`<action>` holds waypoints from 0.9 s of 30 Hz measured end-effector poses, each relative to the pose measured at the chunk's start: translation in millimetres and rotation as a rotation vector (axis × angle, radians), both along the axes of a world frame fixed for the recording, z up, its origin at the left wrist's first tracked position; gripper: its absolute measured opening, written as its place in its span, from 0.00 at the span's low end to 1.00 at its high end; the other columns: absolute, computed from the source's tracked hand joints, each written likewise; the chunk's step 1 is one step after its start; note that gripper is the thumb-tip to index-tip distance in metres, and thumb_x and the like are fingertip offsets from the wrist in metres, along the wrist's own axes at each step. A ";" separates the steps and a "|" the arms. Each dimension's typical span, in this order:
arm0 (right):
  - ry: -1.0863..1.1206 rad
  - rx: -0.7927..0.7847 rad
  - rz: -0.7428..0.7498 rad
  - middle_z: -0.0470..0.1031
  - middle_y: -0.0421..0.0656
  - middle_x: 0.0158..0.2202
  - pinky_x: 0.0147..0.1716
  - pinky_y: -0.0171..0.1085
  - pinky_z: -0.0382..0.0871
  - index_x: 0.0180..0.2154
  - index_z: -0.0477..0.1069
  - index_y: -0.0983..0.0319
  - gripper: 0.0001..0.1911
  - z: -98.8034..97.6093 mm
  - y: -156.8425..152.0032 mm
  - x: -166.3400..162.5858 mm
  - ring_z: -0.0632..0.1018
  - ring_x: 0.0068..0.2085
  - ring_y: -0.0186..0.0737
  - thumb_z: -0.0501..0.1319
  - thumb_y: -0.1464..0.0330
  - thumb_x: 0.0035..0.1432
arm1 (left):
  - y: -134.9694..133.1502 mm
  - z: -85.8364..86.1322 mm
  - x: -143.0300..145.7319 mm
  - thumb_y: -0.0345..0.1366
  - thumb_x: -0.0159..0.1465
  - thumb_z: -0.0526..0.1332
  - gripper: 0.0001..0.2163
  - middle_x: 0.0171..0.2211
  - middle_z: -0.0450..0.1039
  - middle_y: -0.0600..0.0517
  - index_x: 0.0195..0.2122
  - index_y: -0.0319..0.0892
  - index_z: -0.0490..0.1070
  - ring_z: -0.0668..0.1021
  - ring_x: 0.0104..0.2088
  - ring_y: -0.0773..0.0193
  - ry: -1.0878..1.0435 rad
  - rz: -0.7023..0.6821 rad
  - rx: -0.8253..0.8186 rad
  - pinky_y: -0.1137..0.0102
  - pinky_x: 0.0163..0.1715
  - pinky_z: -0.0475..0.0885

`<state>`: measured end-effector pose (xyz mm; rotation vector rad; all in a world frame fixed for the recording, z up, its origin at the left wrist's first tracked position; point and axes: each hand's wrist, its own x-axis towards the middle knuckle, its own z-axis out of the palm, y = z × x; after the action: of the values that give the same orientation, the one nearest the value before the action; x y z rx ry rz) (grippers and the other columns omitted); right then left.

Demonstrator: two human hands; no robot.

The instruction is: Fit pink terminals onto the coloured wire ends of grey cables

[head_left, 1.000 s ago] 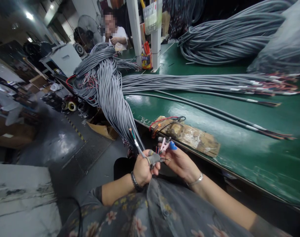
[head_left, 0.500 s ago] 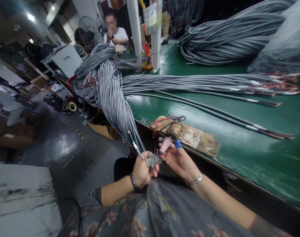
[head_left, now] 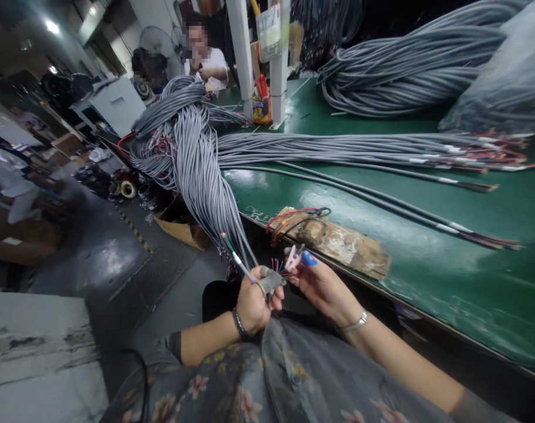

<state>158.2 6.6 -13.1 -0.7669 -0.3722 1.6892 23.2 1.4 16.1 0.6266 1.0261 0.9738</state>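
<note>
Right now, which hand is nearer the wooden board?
Right. The right hand is just below the board in view; the left hand is farther off, to the board's lower left.

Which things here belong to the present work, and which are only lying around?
Seemingly in use:
pale pink clip in right hand
slim grey cable in left hand
thin coloured wires between hands

Apparently just around:
brown open cardboard box
white boxy machine

No text is legible. Packet (head_left: 261,110) at the foot of the post (head_left: 278,76), far side of the bench (head_left: 426,264): dark lettering, possibly a brand mark, too small to read. White sleeves (head_left: 447,228) at right: any marking unresolved.
</note>
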 end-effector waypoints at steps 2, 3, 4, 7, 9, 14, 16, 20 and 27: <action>-0.009 0.006 0.004 0.73 0.38 0.25 0.27 0.32 0.70 0.29 0.77 0.59 0.14 1.4 0.3 0.1 0.70 0.27 0.33 0.73 0.57 0.44 | 0.9 1.4 0.8 0.45 0.42 0.70 0.18 0.12 0.67 0.56 0.19 0.40 0.62 0.64 0.08 0.74 0.019 0.003 -0.015 0.79 0.09 0.52; -0.015 0.015 0.004 0.73 0.38 0.25 0.27 0.32 0.69 0.30 0.77 0.59 0.14 2.3 0.3 0.1 0.70 0.27 0.33 0.72 0.57 0.45 | 1.3 2.0 1.1 0.45 0.41 0.70 0.18 0.12 0.67 0.56 0.19 0.40 0.62 0.64 0.08 0.74 0.026 0.004 -0.021 0.79 0.09 0.52; -0.022 0.024 0.004 0.73 0.38 0.25 0.27 0.32 0.69 0.30 0.78 0.59 0.13 3.2 0.1 -0.1 0.70 0.27 0.33 0.71 0.57 0.46 | 1.6 2.4 1.2 0.45 0.41 0.70 0.18 0.12 0.67 0.56 0.19 0.41 0.62 0.64 0.08 0.74 0.031 0.004 -0.028 0.78 0.09 0.52; -0.038 0.041 0.005 0.73 0.39 0.26 0.27 0.34 0.69 0.31 0.78 0.59 0.14 4.8 -0.2 -0.5 0.70 0.27 0.34 0.71 0.56 0.47 | 1.8 2.8 1.6 0.45 0.39 0.69 0.18 0.12 0.67 0.56 0.19 0.41 0.62 0.64 0.08 0.74 0.038 0.003 -0.049 0.78 0.09 0.52; -0.038 0.044 0.007 0.74 0.39 0.26 0.28 0.34 0.68 0.31 0.78 0.59 0.16 4.1 0.4 -0.8 0.71 0.27 0.35 0.71 0.54 0.46 | 1.4 2.5 1.9 0.45 0.39 0.69 0.18 0.12 0.67 0.56 0.20 0.41 0.63 0.64 0.08 0.73 0.043 -0.007 -0.058 0.78 0.09 0.52; 0.000 0.040 0.044 0.76 0.40 0.27 0.29 0.36 0.68 0.33 0.79 0.59 0.21 -2.0 5.0 -1.5 0.71 0.26 0.35 0.71 0.50 0.44 | 0.0 1.7 2.0 0.45 0.41 0.70 0.18 0.12 0.67 0.56 0.21 0.41 0.62 0.64 0.09 0.73 0.047 -0.034 -0.055 0.78 0.09 0.50; 0.018 0.039 0.063 0.77 0.39 0.27 0.30 0.37 0.68 0.34 0.78 0.58 0.21 -4.6 6.9 -2.1 0.70 0.26 0.35 0.71 0.50 0.43 | -0.2 1.4 1.8 0.45 0.41 0.69 0.18 0.12 0.67 0.56 0.21 0.41 0.62 0.64 0.09 0.74 0.043 -0.029 -0.055 0.78 0.09 0.50; 0.026 0.037 0.052 0.78 0.40 0.30 0.29 0.37 0.67 0.34 0.78 0.57 0.21 -6.8 9.4 -4.2 0.71 0.25 0.35 0.71 0.50 0.43 | -0.3 0.8 1.8 0.46 0.40 0.70 0.19 0.12 0.67 0.56 0.21 0.41 0.62 0.63 0.09 0.74 0.036 -0.015 -0.059 0.78 0.09 0.49; 0.075 0.000 0.028 0.78 0.39 0.29 0.27 0.36 0.66 0.32 0.78 0.58 0.22 -9.1 12.2 -6.1 0.70 0.25 0.34 0.73 0.50 0.38 | -0.9 -2.2 4.7 0.46 0.40 0.70 0.19 0.12 0.66 0.56 0.21 0.41 0.62 0.63 0.09 0.74 0.040 -0.017 -0.066 0.78 0.09 0.50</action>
<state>152.1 18.8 -22.2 -0.6989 -0.3315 1.7391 27.9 0.5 13.9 0.6013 1.0821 0.9118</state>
